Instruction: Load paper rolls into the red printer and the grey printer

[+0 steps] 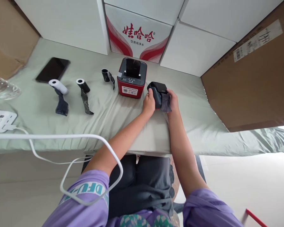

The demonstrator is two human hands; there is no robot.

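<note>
Between my two hands is a small dark portable printer point(157, 91) with a black lid, and a strip of dark paper point(166, 102) hangs from its front. My left hand point(149, 102) is closed on its left side, thumb on top. On the opposite side my right hand point(173, 100) grips it near the strip; some of those fingers are hidden. Just left of my hands stands a red and black desktop printer point(132, 77) with dark paper sticking up from its top.
Three paper rolls, one white point(59, 86) and two black point(83, 85) point(105, 75), lie leftward with strips unrolled. Behind them is a phone point(53, 69). A power strip point(2, 120) and white cable point(104, 140) are at left. Cartons point(253, 72) flank the cloth-covered table point(191, 126); white boxes point(142, 34) line the back.
</note>
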